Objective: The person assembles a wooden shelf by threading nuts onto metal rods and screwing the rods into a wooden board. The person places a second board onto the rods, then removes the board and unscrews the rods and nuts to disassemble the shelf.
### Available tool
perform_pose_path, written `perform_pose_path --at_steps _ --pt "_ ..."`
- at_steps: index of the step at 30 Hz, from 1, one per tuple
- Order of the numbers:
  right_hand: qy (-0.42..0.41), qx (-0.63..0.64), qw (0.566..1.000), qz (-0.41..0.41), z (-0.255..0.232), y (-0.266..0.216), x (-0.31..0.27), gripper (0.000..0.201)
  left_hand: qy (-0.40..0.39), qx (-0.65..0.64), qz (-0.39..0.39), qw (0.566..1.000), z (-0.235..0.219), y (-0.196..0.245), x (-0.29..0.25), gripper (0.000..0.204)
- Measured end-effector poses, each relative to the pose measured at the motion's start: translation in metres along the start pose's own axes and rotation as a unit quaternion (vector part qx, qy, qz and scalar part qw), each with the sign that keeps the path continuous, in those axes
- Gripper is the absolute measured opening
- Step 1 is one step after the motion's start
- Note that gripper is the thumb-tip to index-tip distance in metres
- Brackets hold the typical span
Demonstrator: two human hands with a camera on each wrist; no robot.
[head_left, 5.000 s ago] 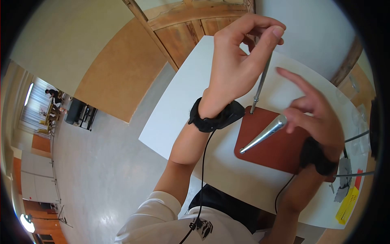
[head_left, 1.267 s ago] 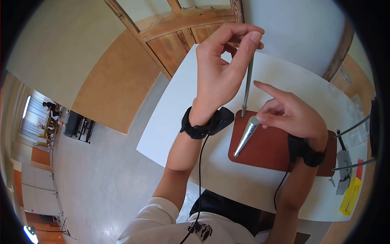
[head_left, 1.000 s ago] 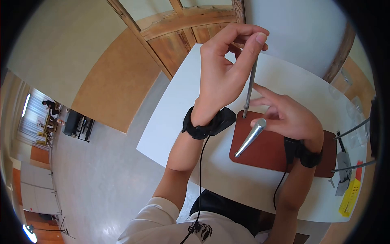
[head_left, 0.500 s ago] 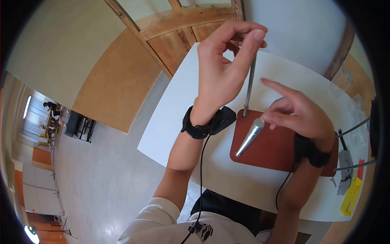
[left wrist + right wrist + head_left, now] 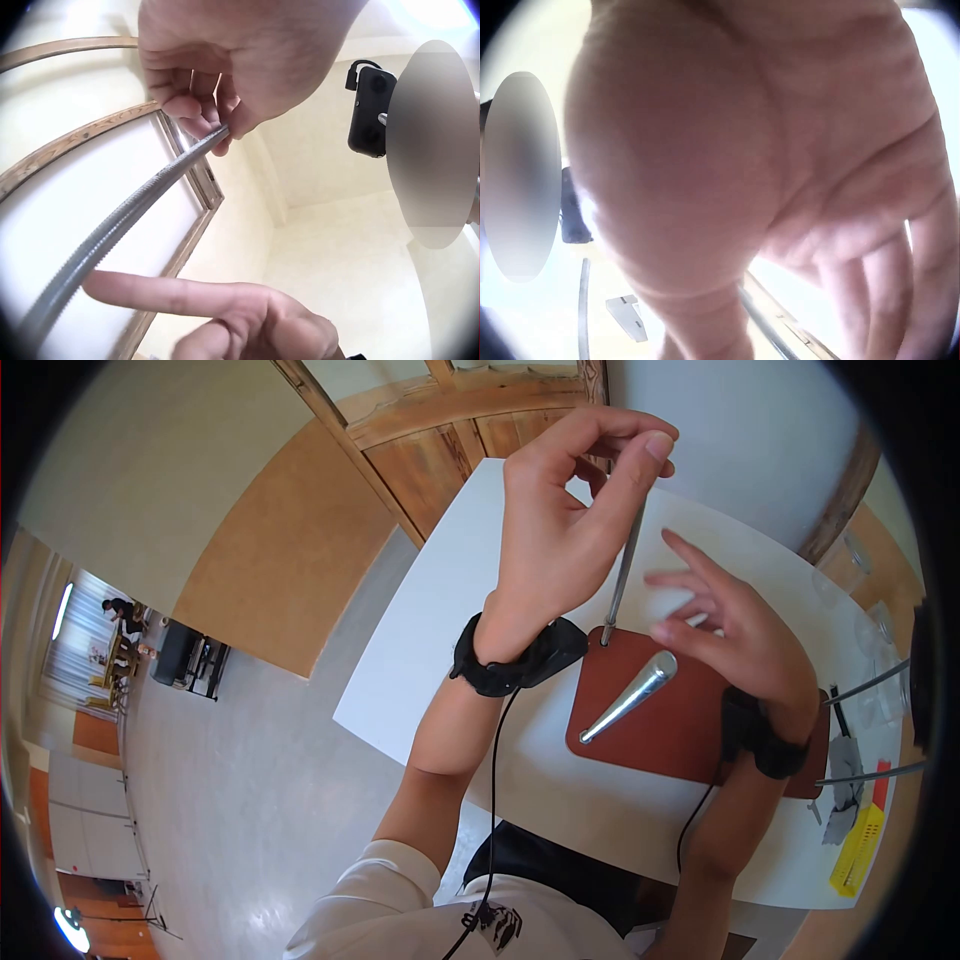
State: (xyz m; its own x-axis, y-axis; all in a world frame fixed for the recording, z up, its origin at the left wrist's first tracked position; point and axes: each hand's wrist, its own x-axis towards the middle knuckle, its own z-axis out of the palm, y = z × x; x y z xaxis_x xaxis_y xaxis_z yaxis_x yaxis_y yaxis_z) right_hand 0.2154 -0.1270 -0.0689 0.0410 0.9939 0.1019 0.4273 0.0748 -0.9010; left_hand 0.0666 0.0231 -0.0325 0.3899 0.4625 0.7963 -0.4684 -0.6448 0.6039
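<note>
A red-brown board (image 5: 655,735) with rounded corners lies on the white table, with several metal rods rising from its corners. My left hand (image 5: 565,525) pinches the top end of a thin threaded rod (image 5: 622,580) between thumb and fingers. That rod stands at the board's far left corner; its thread shows clearly in the left wrist view. My right hand (image 5: 755,635) hovers over the board, fingers loosely extended. In the left wrist view its index finger (image 5: 165,294) reaches to the rod's side. A thicker shiny metal tube (image 5: 628,698) rises from the near left corner.
Two more thin rods (image 5: 870,681) slant up at the board's right side. Beyond lie grey tape or cloth (image 5: 845,785), a yellow perforated tray (image 5: 856,855) and clear containers (image 5: 882,695). Cables (image 5: 496,760) hang from both wrists. A wooden-framed panel (image 5: 420,470) stands behind the table.
My left hand keeps pinching the rod's top throughout. My right hand's fingers sweep back and forth beside the rod; since half a second ago they have spread out from a more curled pose.
</note>
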Motion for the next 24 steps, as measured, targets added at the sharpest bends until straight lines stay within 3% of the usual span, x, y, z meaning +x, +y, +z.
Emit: perform_pose_path --at_steps 1,2,4,5,7,8,9,11,15,17,19,21,22,24 --pt "0.053 -0.060 0.996 -0.033 0.004 0.003 0.004 0.085 0.011 -0.012 0.016 1.000 0.002 -0.001 0.000 0.016" --pt "0.055 -0.058 0.996 -0.032 0.010 0.006 0.011 0.085 0.008 -0.013 0.015 1.000 0.003 -0.002 -0.001 0.016" --pt "-0.094 -0.020 0.995 -0.016 0.019 0.009 0.022 0.085 0.009 0.007 0.017 1.000 0.002 -0.002 0.000 0.016" --pt "-0.089 -0.019 0.996 -0.015 0.016 0.005 0.020 0.085 0.005 0.005 0.018 1.000 0.004 -0.001 0.000 0.016" --pt "-0.116 -0.020 0.988 0.103 0.003 -0.009 0.015 0.084 0.009 0.003 0.008 1.000 0.004 0.000 -0.001 0.017" --pt "-0.132 0.067 0.985 0.086 -0.006 -0.011 0.007 0.085 0.008 0.013 0.013 1.000 0.004 0.000 -0.001 0.017" --pt "-0.135 0.069 0.985 0.086 -0.009 -0.009 0.001 0.085 0.008 0.016 0.010 1.000 0.003 0.000 -0.001 0.017" --pt "-0.044 0.037 0.998 0.035 -0.012 -0.005 -0.008 0.084 0.014 0.003 0.010 1.000 0.004 -0.003 0.000 0.017" --pt "0.034 -0.009 0.999 -0.018 0.007 0.002 0.005 0.084 0.012 0.011 0.025 1.000 0.002 -0.003 -0.001 0.018" --pt "-0.106 -0.018 0.994 0.000 0.010 0.001 0.011 0.087 0.011 -0.006 0.009 1.000 0.003 -0.001 0.000 0.018" --pt "-0.120 -0.049 0.990 0.048 -0.002 -0.006 0.007 0.090 0.012 -0.007 0.014 1.000 0.002 -0.001 0.002 0.017" --pt "-0.137 0.078 0.981 0.115 -0.013 -0.011 -0.002 0.093 0.016 -0.011 0.009 1.000 0.000 -0.003 -0.001 0.016" --pt "-0.138 0.076 0.980 0.123 -0.011 -0.008 -0.001 0.093 0.009 0.007 0.000 1.000 -0.002 -0.004 -0.001 0.018" --pt "0.002 -0.036 0.999 -0.007 -0.002 0.006 0.002 0.092 -0.001 0.012 -0.019 1.000 -0.002 -0.005 -0.001 0.021"
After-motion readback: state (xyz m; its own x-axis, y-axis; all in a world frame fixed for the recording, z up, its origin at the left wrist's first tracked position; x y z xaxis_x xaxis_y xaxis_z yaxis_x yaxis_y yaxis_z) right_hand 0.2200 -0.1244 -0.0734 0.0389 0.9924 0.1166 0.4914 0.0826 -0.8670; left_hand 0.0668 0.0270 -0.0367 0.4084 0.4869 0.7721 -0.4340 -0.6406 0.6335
